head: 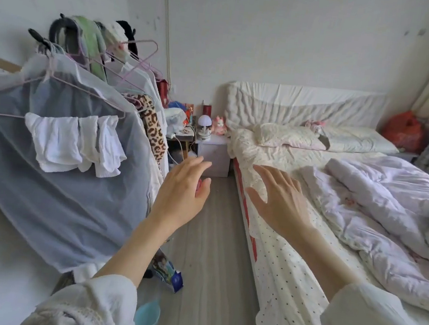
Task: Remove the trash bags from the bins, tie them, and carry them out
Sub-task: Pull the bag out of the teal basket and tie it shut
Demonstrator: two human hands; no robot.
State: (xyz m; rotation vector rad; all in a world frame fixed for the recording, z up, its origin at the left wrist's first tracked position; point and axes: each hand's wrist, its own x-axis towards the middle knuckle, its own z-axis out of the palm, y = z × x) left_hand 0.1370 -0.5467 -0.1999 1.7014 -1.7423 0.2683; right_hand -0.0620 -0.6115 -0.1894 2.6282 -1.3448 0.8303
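Clothes rack [62,107] left, bed [338,192] right, nightstand [213,153] between them behind.

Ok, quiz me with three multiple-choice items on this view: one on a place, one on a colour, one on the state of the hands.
1. Where is the red bag?
A. on the floor by the rack
B. at the far corner beside the bed's head
C. on the nightstand

2. What colour is the small bowl on the floor?
A. light blue
B. yellow
C. black

3. What are the hands doing?
A. both grip a bag
B. the left holds a hanger
C. both are open and hold nothing

Answers:
1 B, it sits past the pillows by the curtain.
2 A, its rim reads pale blue.
3 C, left hand and right hand show spread fingers.
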